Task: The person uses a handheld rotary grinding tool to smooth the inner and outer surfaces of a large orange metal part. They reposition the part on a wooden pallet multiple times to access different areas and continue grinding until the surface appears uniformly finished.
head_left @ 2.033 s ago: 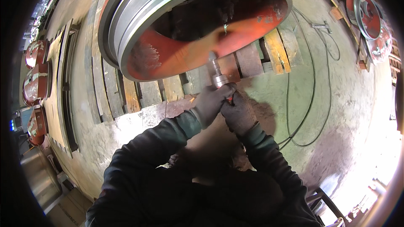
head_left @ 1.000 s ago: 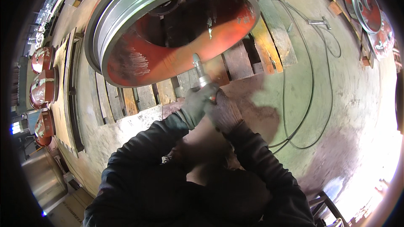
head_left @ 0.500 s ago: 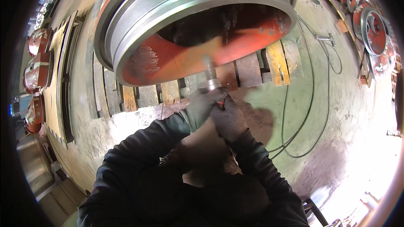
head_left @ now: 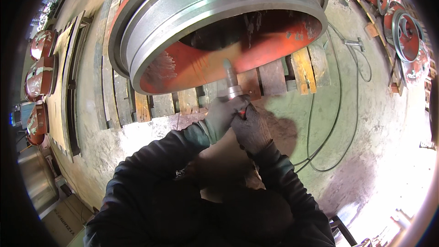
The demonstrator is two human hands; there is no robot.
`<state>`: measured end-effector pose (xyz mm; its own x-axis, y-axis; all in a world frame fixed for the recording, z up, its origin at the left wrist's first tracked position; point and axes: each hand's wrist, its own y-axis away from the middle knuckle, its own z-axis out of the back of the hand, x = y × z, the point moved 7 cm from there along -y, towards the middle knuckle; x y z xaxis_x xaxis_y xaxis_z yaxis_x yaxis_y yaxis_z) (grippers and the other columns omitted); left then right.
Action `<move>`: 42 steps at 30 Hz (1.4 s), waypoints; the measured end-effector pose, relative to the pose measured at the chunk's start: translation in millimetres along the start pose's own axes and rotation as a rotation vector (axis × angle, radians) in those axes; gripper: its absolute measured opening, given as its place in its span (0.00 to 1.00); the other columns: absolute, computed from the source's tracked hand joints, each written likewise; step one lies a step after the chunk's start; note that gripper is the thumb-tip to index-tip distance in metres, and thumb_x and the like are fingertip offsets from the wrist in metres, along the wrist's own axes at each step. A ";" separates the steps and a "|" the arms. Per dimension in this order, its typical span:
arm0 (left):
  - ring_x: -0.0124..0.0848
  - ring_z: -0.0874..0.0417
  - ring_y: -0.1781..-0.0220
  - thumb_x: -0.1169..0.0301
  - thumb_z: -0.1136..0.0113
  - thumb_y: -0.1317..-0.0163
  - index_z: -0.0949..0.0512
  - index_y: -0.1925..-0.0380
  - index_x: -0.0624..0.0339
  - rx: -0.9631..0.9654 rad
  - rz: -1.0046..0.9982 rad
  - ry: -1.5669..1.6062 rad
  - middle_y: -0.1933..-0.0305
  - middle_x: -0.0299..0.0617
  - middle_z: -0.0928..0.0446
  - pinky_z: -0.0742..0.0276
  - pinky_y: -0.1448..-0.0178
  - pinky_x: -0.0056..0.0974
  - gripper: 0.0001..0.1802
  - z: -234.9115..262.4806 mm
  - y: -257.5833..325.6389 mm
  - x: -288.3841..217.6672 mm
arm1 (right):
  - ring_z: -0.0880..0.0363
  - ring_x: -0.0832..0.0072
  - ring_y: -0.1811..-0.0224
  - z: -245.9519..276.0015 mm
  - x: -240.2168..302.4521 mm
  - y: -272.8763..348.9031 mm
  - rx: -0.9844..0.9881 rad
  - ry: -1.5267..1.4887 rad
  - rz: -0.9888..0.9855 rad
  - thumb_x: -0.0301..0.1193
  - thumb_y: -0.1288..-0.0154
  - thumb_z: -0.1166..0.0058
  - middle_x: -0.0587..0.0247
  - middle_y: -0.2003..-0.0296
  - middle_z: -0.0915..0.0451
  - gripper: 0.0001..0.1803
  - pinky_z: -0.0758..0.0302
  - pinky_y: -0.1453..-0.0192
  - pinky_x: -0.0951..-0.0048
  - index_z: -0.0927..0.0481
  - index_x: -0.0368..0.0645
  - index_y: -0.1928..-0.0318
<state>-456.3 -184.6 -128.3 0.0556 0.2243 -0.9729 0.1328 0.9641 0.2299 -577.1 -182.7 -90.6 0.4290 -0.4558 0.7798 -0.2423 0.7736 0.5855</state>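
My left hand [head_left: 221, 115], in a dark glove, is closed around the front of a die grinder [head_left: 233, 90]. Just behind it my right hand [head_left: 252, 130], also gloved, grips the tool's rear, where a bit of red shows. The grinder's rounded tip [head_left: 228, 64] points away from me into the mouth of a large round metal casting [head_left: 219, 24]. That casting has a bare grey machined rim and a red-painted inside wall [head_left: 196, 66]. Whether the tip touches the wall I cannot tell.
Under the casting lies a wooden pallet [head_left: 188, 100]. A dark hose [head_left: 339, 105] loops over the green floor at right, near a hammer-shaped metal tool [head_left: 353, 43]. More red castings stand at left [head_left: 40, 78] and on pallets at far right [head_left: 406, 36].
The casting appears slightly further right and lower in the picture. Both hands and the grinder have shifted a little to the right, with the same grip.
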 end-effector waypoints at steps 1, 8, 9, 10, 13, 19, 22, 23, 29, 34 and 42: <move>0.44 0.13 0.55 0.78 0.33 0.41 0.18 0.38 0.50 0.000 -0.154 -0.126 0.48 0.43 0.16 0.14 0.47 0.40 0.28 -0.6 -0.7 -8.7 | 0.23 0.68 0.82 2.1 4.8 -0.3 -0.027 0.021 0.069 0.34 0.27 0.52 0.56 0.76 0.25 0.12 0.26 0.79 0.63 0.26 0.40 0.50; 0.46 0.11 0.51 0.75 0.34 0.40 0.18 0.40 0.51 -0.032 -0.164 -0.070 0.44 0.44 0.15 0.16 0.48 0.44 0.25 3.6 -4.9 -4.8 | 0.23 0.66 0.83 -3.8 -1.8 -5.7 0.030 -0.032 0.023 0.33 0.28 0.51 0.55 0.77 0.25 0.11 0.26 0.79 0.63 0.27 0.40 0.53; 0.46 0.11 0.49 0.75 0.34 0.40 0.18 0.40 0.51 -0.068 -0.087 0.091 0.43 0.44 0.15 0.16 0.48 0.45 0.25 6.5 -5.7 -0.9 | 0.23 0.67 0.83 -3.6 -1.6 -6.5 0.020 0.018 0.038 0.33 0.28 0.51 0.55 0.77 0.25 0.10 0.26 0.79 0.63 0.27 0.40 0.53; 0.46 0.11 0.48 0.74 0.33 0.40 0.18 0.40 0.50 -0.083 0.150 0.358 0.42 0.44 0.14 0.16 0.48 0.46 0.26 5.8 -7.1 13.7 | 0.23 0.67 0.83 -3.9 -1.1 -8.4 0.010 0.067 0.054 0.33 0.28 0.51 0.55 0.77 0.25 0.10 0.27 0.79 0.63 0.27 0.40 0.52; 0.45 0.11 0.47 0.73 0.33 0.40 0.18 0.39 0.50 0.023 0.142 -0.030 0.41 0.44 0.14 0.16 0.48 0.46 0.26 4.0 -7.6 0.7 | 0.23 0.66 0.82 -1.3 2.1 -9.8 -0.037 0.042 0.121 0.33 0.28 0.50 0.55 0.77 0.25 0.10 0.27 0.79 0.62 0.27 0.41 0.52; 0.22 0.22 0.66 0.67 0.31 0.30 0.16 0.70 0.63 -0.135 0.202 0.314 0.70 0.32 0.20 0.27 0.59 0.33 0.12 2.6 -11.8 -3.2 | 0.21 0.61 0.80 1.9 13.8 -6.3 -0.053 0.008 0.183 0.31 0.29 0.50 0.51 0.75 0.24 0.10 0.24 0.75 0.59 0.26 0.40 0.51; 0.38 0.15 0.55 0.67 0.28 0.39 0.18 0.48 0.55 -0.063 -0.103 0.030 0.53 0.40 0.16 0.19 0.52 0.42 0.19 6.7 -9.0 -17.8 | 0.19 0.58 0.78 -2.5 7.2 -6.0 0.008 0.035 0.027 0.29 0.30 0.50 0.49 0.74 0.23 0.11 0.23 0.73 0.57 0.26 0.40 0.50; 0.42 0.13 0.53 0.68 0.28 0.41 0.18 0.43 0.53 -0.030 -0.092 -0.039 0.49 0.43 0.15 0.18 0.50 0.43 0.24 6.5 -8.7 -13.8 | 0.18 0.57 0.77 -3.1 3.0 -6.1 0.027 0.041 -0.032 0.29 0.31 0.50 0.49 0.74 0.23 0.11 0.22 0.72 0.57 0.26 0.41 0.50; 0.45 0.11 0.51 0.72 0.29 0.42 0.19 0.37 0.54 0.022 0.210 0.271 0.48 0.46 0.14 0.14 0.47 0.41 0.29 2.4 -13.7 18.8 | 0.18 0.55 0.79 4.5 11.2 -12.0 -0.087 0.156 0.207 0.31 0.30 0.51 0.47 0.75 0.21 0.12 0.21 0.73 0.56 0.26 0.40 0.51; 0.44 0.11 0.49 0.74 0.30 0.43 0.18 0.37 0.53 -0.008 -0.162 -0.121 0.46 0.46 0.14 0.15 0.45 0.41 0.29 10.0 -9.7 -10.1 | 0.16 0.49 0.69 -3.0 7.6 -13.6 -0.001 0.101 0.062 0.34 0.30 0.49 0.43 0.69 0.19 0.16 0.19 0.64 0.52 0.27 0.40 0.47; 0.47 0.11 0.50 0.77 0.30 0.45 0.19 0.37 0.52 0.048 -0.165 -0.299 0.47 0.47 0.14 0.14 0.46 0.43 0.31 7.1 -13.8 -8.1 | 0.16 0.56 0.75 3.3 22.2 -8.8 -0.002 0.042 0.076 0.33 0.29 0.49 0.46 0.74 0.21 0.13 0.21 0.70 0.55 0.27 0.38 0.50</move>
<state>-451.5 -200.8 -123.4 0.3162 0.0078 -0.9487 0.2104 0.9745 0.0782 -568.3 -201.0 -77.8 0.4451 -0.3770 0.8123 -0.2738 0.8064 0.5243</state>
